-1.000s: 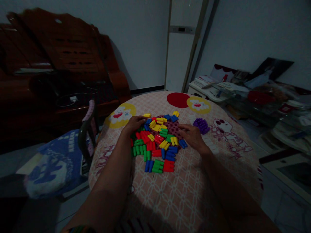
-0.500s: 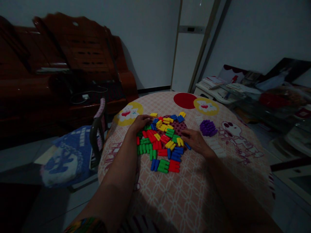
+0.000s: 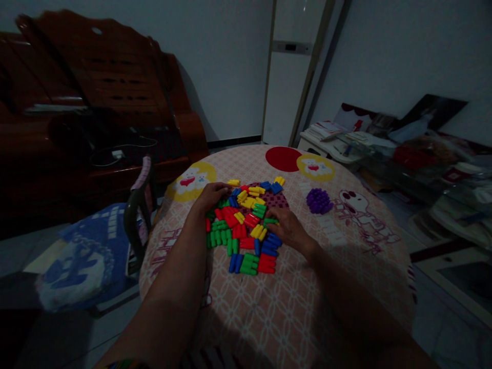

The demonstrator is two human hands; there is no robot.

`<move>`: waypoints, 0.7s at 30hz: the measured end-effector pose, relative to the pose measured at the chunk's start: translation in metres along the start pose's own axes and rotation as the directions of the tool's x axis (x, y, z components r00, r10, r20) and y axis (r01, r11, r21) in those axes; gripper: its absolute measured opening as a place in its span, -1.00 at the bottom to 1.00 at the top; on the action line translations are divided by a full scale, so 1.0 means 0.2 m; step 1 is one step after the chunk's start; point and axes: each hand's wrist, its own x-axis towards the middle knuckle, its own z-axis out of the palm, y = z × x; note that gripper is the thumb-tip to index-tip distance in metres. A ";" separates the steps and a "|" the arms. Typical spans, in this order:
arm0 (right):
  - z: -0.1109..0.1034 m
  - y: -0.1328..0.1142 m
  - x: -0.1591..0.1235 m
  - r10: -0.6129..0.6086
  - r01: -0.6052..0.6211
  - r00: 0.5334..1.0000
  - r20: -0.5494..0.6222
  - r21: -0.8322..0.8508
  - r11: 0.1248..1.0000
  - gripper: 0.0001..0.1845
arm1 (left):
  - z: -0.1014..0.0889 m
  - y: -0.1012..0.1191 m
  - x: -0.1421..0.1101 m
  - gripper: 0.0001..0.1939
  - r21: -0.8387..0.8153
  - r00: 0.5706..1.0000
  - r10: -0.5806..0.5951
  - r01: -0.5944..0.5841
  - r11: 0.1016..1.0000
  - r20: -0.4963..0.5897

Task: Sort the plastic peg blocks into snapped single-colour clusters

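Pink patterned cloth covered the round worktop (image 3: pixel 249 310), its far edge curving toward a pale wall (image 3: pixel 226 77) and a tall, white upright unit (image 3: pixel 286 92). Left edge: close to a dark-framed chair (image 3: pixel 132 220) with a blue-and-white cloth (image 3: pixel 90 246) on its seat. Right edge: near a cluttered glass-and-white stand (image 3: pixel 378 154). Most open room was on the near side, where bare cloth ran from the blocks to the person; another stretch lay right of the pile, past a purple cluster of knobbly plastic pieces (image 3: pixel 319 201).

Red, yellow, green and blue plastic blocks with rounded prongs (image 3: pixel 229 217) lay loosely piled mid-worktop, between the hands, partly over a maroon checked patch (image 3: pixel 280 198). Nearest the person: a blue block (image 3: pixel 235 263), a green block (image 3: pixel 249 263) and a red block (image 3: pixel 266 263) side by side. One yellow block (image 3: pixel 233 182) sat at the far side, just beyond the left fingertips.

Left hand (image 3: pixel 213 197): fingers together, bent over the pile's left rim beside blue pieces; grip hidden, couldn't tell. Right hand (image 3: pixel 290 229): at the pile's right rim, fingers partly curled by green and blue pieces; couldn't tell whether it gripped one.
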 end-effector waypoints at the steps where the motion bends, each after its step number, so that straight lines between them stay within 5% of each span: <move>1: -0.03 -0.01 0.01 0.018 -0.014 0.999 -0.049 0.070 0.997 -0.81 | 0.00 0.00 0.00 -0.72 0.002 1.000 0.003 -0.003 1.000 0.001; 4: -0.15 0.00 0.04 0.128 -0.042 0.956 -0.264 0.308 0.951 -0.84 | -0.01 -0.01 0.01 -0.74 -0.031 1.000 -0.006 0.006 1.000 0.002; 9: -0.47 0.18 0.04 0.398 -0.047 0.790 -0.467 0.601 0.798 -0.69 | 0.00 -0.01 0.02 -0.76 -0.037 0.999 -0.038 0.037 0.999 -0.022; 13: -0.70 0.46 -0.09 0.509 -0.109 0.530 -0.678 0.541 0.834 -0.55 | 0.00 0.00 0.01 -0.74 -0.008 0.999 -0.034 0.034 0.999 -0.035; 16: -0.76 0.66 -0.19 0.473 -0.353 0.431 -0.768 0.340 0.872 -0.62 | 0.00 0.02 0.00 -0.72 0.005 0.999 -0.024 0.024 1.000 -0.027; 18: -0.75 0.75 -0.24 0.386 -0.551 0.428 -0.817 0.103 0.828 -0.71 | 0.00 0.02 -0.01 -0.72 0.014 0.999 -0.021 0.021 1.000 -0.026; 21: -0.71 0.83 -0.28 0.313 -0.685 0.501 -0.807 -0.148 0.714 -0.77 | 0.00 0.03 -0.01 -0.72 0.026 0.999 -0.022 0.023 0.999 -0.039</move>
